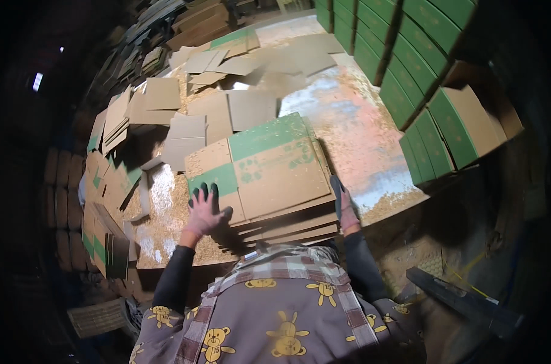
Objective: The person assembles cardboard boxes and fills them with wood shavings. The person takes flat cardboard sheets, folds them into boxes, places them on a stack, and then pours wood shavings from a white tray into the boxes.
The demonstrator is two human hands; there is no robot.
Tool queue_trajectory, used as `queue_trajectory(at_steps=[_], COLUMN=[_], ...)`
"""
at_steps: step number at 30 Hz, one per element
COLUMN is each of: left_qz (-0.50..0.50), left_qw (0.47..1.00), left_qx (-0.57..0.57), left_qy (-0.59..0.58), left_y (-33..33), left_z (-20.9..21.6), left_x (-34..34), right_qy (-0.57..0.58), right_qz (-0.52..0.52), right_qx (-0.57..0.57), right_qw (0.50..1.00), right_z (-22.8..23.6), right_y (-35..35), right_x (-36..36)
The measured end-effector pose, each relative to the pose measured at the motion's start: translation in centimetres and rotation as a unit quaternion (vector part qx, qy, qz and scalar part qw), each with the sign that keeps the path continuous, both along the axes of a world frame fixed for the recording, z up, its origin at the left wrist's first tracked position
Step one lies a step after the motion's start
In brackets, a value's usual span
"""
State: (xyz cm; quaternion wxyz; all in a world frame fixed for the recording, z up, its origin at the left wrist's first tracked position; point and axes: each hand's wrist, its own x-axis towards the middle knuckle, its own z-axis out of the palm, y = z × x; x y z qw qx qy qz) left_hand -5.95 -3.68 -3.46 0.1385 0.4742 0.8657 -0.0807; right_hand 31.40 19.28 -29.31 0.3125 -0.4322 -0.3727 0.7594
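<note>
A stack of flattened cardboard boxes [281, 176], brown with a green band and sprinkled with sawdust, lies on the table right in front of me. My left hand [205, 212], in a pink glove with dark fingertips, is over the stack's near left corner with its fingers spread. Whether it touches the cardboard I cannot tell. Along the stack's right edge, my right hand [346, 209] is held upright with straight fingers, wearing the same kind of glove. Neither hand grips anything. Below the top pieces, the near edges of several sheets fan out unevenly.
Sawdust and loose cardboard pieces [209, 115] cover the table's left and far parts. Green and brown boxes [403, 73] are stacked along the right side. Folded cardboard [108, 239] leans at the near left corner. A dark beam [463, 297] lies low at the right.
</note>
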Motion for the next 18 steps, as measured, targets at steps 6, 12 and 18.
queue_trajectory(at_steps=[6, 12, 18], left_qz=[-0.056, -0.286, -0.154], left_qw=[0.996, 0.936, 0.735], left_qx=[0.063, 0.147, 0.265], left_qy=[-0.013, -0.14, -0.605], left_y=[-8.3, -8.5, -8.9], left_z=[2.7, 13.8, 16.2], left_x=[5.2, 1.7, -9.3], right_qy=[-0.337, -0.156, -0.03], right_qz=[0.158, 0.053, 0.1], right_qx=[0.474, 0.305, 0.441], right_qw=[0.798, 0.938, 0.892], right_z=[22.1, 36.9, 39.9], right_y=[-6.8, -4.8, -3.5], right_x=[-8.2, -8.0, -16.9])
